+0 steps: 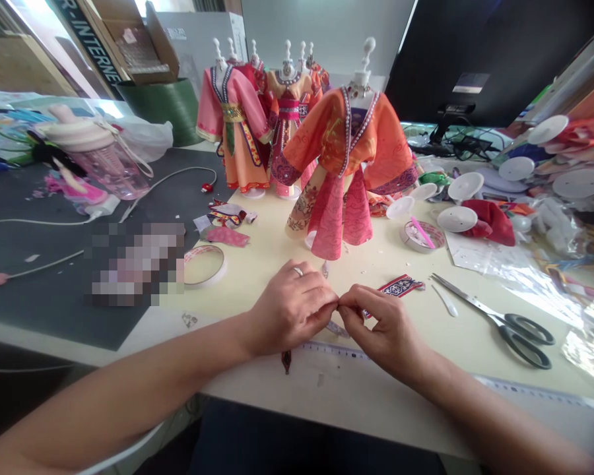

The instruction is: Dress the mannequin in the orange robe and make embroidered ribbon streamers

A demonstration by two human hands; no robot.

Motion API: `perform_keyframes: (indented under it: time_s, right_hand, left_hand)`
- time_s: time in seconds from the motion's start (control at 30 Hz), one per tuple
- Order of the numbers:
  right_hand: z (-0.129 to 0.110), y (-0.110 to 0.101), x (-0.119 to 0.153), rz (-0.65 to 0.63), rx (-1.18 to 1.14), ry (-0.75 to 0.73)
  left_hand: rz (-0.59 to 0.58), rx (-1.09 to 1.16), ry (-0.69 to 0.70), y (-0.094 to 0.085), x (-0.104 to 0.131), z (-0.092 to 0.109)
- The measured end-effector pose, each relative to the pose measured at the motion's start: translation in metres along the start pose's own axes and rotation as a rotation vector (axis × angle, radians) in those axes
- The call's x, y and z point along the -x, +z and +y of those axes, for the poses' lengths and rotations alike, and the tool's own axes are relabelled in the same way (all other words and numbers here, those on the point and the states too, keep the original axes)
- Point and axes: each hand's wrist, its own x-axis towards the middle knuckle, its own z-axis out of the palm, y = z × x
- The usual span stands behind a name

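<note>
My left hand and my right hand meet over the front of the table, thumbs and forefingers pinched tip to tip. Whatever lies between the fingertips is too small to make out. Below my left hand shows the pointed end of a dark patterned trim; the palm hides where it leads. A red-edged, blue and white woven ribbon runs behind my right hand, its near part partly covered. Just beyond stands a doll-sized orange robe with pink skirt panels on a white stand.
Black-handled scissors lie at right, beside a small white strip. A tape roll sits at left. A clear ruler runs along the front edge. More dressed stands and a monitor are behind.
</note>
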Motion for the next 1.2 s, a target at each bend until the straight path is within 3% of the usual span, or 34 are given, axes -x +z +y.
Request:
perform_keyframes:
  time_s: [0.13,0.33,0.5,0.6,0.7,0.73,0.8,0.93,1.0,1.1,1.2]
  right_hand:
    - [-0.001,0.0,-0.001,-0.04,-0.008,0.031]
    - [-0.007,-0.004,-0.002,-0.097,-0.157,0.158]
    - [-0.012,-0.009,-0.001,-0.177,-0.382,0.275]
    - [-0.022,-0.017,0.005,-0.346,-0.757,0.403]
    - [-0.032,-0.028,0.015,-0.668,-1.143,0.456]
    - [-0.034,-0.03,0.017,-0.722,-1.197,0.446]
    - [-0.032,-0.029,0.016,-0.668,-1.142,0.368]
    - [-0.008,-0.009,0.0,-0.261,-0.444,0.247]
    - [0.007,0.004,-0.007,-0.106,-0.229,0.136]
    - [0.023,0.016,-0.012,-0.017,-0.06,0.086]
    - [0.03,0.018,-0.012,0.014,0.013,0.106]
  left_hand:
    - [-0.022,-0.052,-0.005,0.002,-0.001,0.004]
    - [0.015,0.012,-0.154,0.001,-0.002,-0.003]
    - [0.067,0.249,-0.561,-0.005,-0.003,-0.023]
    - [0.046,0.424,-0.698,-0.006,-0.002,-0.026]
    - [0.03,0.516,-0.677,-0.005,-0.002,-0.024]
    - [0.026,0.528,-0.665,-0.005,-0.002,-0.024]
    - [0.03,0.525,-0.65,-0.005,-0.002,-0.024]
    - [0.039,0.489,-0.638,-0.01,-0.002,-0.025]
    - [0.009,0.478,-0.6,-0.013,-0.002,-0.024]
    - [-0.07,0.439,-0.429,-0.015,0.0,-0.016]
    - [-0.149,0.284,-0.124,-0.009,0.003,-0.003]
